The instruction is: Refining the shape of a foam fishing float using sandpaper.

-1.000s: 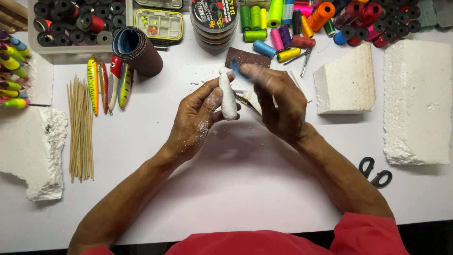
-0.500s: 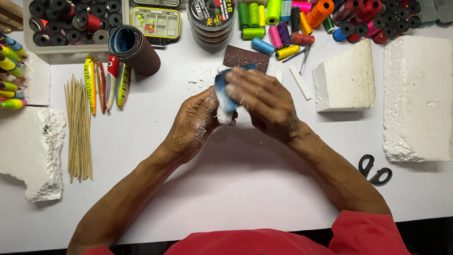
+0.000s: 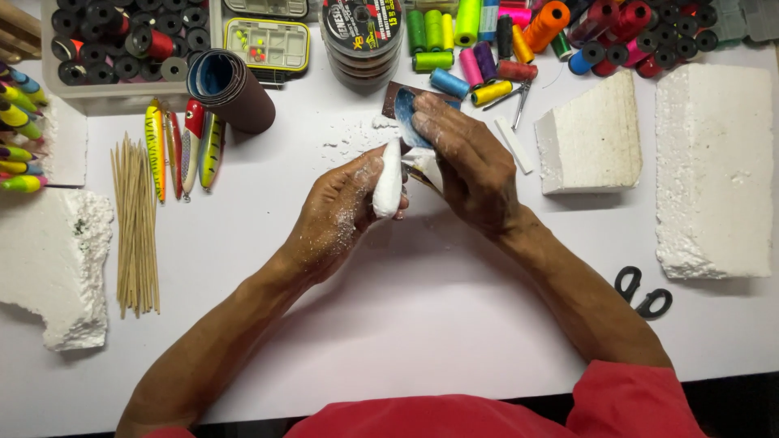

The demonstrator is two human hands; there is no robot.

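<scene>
Fingers (image 3: 369, 174) of the left hand (image 3: 341, 215) clench the white carved foam piece (image 3: 389, 180) upright; right hand (image 3: 462, 162) fingers press the folded sandpaper sheet (image 3: 410, 122) against it.

The left hand (image 3: 337, 215) and right hand (image 3: 462, 166) are meeting at mid-table around a foam piece (image 3: 389, 182), a sandpaper sheet (image 3: 408, 113) lying just beyond. Skewers (image 3: 135, 223) and lures (image 3: 182, 146) are lying to the left, foam blocks (image 3: 714, 170) to the right, spools (image 3: 487, 40) along the far edge, scissors (image 3: 643, 294) at near right.
</scene>
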